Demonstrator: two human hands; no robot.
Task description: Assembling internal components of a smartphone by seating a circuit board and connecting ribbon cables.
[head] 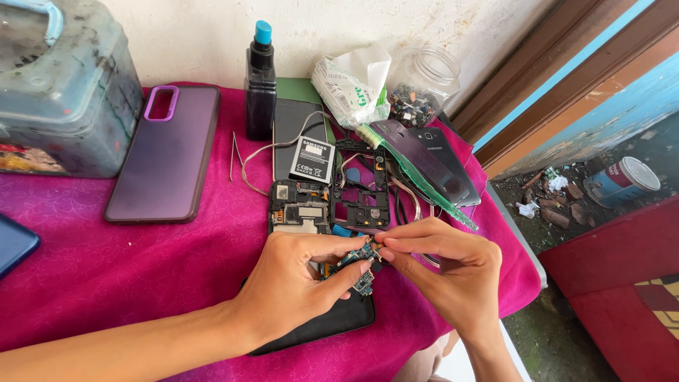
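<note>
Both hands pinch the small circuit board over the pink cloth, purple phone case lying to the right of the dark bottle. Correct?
One slip: the purple phone case lies to the left of the dark bottle, not the right. The head view shows it. The rest holds: left hand and right hand pinch the small circuit board over the pink cloth.

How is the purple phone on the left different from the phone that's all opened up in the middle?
The purple phone is whole, its smooth back shut and a raised ring around its camera window. The opened phone has no back cover, so its metal and circuit parts show. The purple phone lies alone, with nothing touching it; the opened phone sits among wires, with a battery resting at its top edge. The purple one looks bigger. Both lie flat on the pink cloth.
</note>
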